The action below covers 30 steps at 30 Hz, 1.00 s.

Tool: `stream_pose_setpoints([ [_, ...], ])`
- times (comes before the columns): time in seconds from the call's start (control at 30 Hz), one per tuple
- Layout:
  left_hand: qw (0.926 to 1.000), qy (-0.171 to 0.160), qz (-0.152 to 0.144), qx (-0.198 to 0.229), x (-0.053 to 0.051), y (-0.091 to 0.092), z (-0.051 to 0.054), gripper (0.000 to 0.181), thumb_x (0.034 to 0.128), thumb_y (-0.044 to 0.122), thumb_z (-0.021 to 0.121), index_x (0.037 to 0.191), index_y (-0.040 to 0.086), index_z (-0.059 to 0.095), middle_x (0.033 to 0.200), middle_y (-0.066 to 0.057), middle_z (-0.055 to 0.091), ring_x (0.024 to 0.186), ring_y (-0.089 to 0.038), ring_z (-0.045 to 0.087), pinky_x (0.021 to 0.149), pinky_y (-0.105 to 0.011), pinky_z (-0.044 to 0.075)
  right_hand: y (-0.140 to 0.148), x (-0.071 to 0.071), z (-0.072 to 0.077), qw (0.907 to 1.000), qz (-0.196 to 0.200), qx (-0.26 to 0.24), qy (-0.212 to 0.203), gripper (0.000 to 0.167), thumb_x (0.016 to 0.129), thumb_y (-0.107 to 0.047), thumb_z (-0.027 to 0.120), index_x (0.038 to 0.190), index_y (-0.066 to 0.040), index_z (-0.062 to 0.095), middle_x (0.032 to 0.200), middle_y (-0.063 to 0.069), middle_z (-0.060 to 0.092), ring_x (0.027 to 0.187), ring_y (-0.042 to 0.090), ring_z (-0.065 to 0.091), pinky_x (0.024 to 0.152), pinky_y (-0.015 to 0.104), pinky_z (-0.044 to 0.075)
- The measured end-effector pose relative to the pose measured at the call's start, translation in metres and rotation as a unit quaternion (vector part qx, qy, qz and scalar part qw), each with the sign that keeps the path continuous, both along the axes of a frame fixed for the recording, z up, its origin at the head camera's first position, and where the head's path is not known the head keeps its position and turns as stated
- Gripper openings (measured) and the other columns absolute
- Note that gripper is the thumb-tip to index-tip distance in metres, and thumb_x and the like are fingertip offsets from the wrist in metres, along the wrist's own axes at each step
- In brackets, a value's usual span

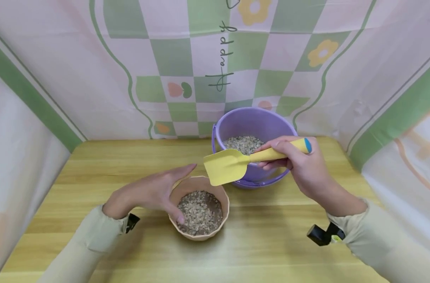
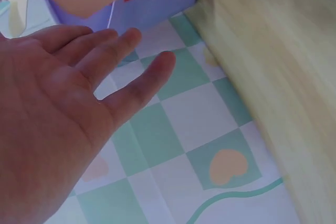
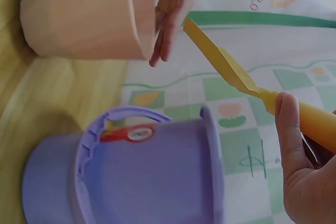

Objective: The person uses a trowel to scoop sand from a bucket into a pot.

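Observation:
My right hand (image 1: 303, 169) grips the handle of a yellow shovel (image 1: 226, 167), its blade held between the bowl and the bucket, above the table. In the right wrist view, thumb and fingers wrap the shovel handle (image 3: 317, 124). The left hand (image 1: 151, 192) is spread at the left rim of a peach bowl (image 1: 224, 212), thumb over the opening; contact with the rim is unclear. Grainy gravel (image 1: 200, 214) lies in the bowl. Fingers of the left hand (image 2: 68, 93) look extended in the left wrist view. Behind stands a purple bucket (image 1: 257, 122) with more gravel (image 1: 244, 144) inside.
Both containers stand on a wooden table (image 1: 130, 157). The bucket's purple handle (image 1: 268, 183) hangs down at its front. A checked cloth (image 1: 207, 59) with flowers and lettering rises behind the table's back edge, and pale cloth hangs on both sides.

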<state>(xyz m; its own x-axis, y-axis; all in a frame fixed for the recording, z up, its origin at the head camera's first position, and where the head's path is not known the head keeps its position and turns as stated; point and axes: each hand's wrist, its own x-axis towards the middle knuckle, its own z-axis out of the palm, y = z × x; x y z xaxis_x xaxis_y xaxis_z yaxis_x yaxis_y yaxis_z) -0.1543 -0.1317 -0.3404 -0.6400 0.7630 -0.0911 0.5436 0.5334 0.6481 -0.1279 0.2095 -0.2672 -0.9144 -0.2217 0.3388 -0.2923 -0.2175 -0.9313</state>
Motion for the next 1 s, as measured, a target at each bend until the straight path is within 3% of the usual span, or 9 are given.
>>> stream_pose_setpoints([
  [0.27,0.9990,0.035,0.026,0.008,-0.022,0.011,0.012,0.124,0.0720,0.060,0.081,0.160,0.008,0.011,0.165,-0.009,0.015,0.149,-0.023,0.020,0.119,-0.040,0.022,0.018,-0.012,0.004,0.9983,-0.022,-0.052,0.010,0.028,0.101,0.006,0.046,0.093,0.025,0.066,0.087,0.031,0.070,0.062,0.035,0.071,0.060,0.041,0.059],
  [0.43,0.9981,0.048,0.036,0.015,-0.036,0.023,0.019,0.118,0.0780,0.066,0.073,0.161,0.011,0.009,0.165,-0.007,0.013,0.149,-0.021,0.019,0.119,-0.040,0.022,0.029,-0.020,0.008,0.9968,0.004,-0.080,-0.001,0.028,0.102,0.005,0.046,0.095,0.023,0.066,0.089,0.029,0.072,0.067,0.034,0.073,0.064,0.041,0.058],
  [0.6,0.9972,0.060,0.042,0.017,-0.047,0.034,0.026,0.111,0.0828,0.069,0.066,0.161,0.013,0.010,0.165,-0.004,0.012,0.150,-0.017,0.015,0.120,-0.037,0.019,0.035,-0.027,0.009,0.9953,-0.002,-0.096,-0.015,0.027,0.102,0.003,0.048,0.096,0.022,0.067,0.091,0.028,0.072,0.070,0.034,0.073,0.065,0.040,0.058],
  [0.87,0.9953,0.073,0.062,0.013,-0.060,0.048,0.029,0.107,0.0854,0.069,0.063,0.161,0.012,0.012,0.166,-0.009,0.009,0.151,-0.026,0.013,0.120,-0.044,0.018,0.041,-0.037,0.009,0.9940,-0.012,-0.107,-0.023,0.027,0.102,0.003,0.049,0.097,0.022,0.067,0.091,0.029,0.071,0.069,0.034,0.073,0.065,0.039,0.058],
  [1.0,0.9945,0.069,0.079,0.007,-0.065,0.055,0.030,0.109,0.0836,0.073,0.061,0.161,0.019,0.008,0.166,-0.007,0.006,0.151,-0.027,0.013,0.118,-0.046,0.020,0.043,-0.042,0.008,0.9944,-0.034,-0.097,-0.023,0.026,0.101,0.002,0.051,0.098,0.022,0.067,0.090,0.027,0.072,0.068,0.033,0.073,0.065,0.038,0.058],
])
